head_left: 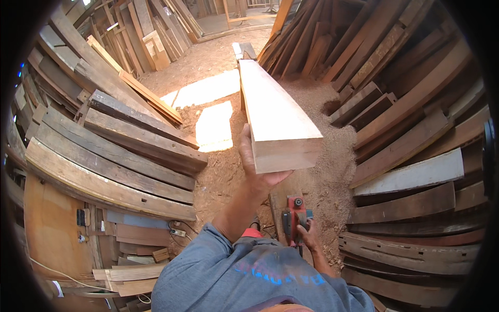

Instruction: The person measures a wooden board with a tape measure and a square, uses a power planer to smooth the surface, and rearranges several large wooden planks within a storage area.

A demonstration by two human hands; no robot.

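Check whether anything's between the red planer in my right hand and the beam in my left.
Nothing visible blocks the gap from the red planer to the pale beam, though your left hand cups the beam's near end from below and along its left side.

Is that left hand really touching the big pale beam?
Touching. The head view shows the left hand cupping the pale beam at its near end, pressed along its left side and under its lower edge.
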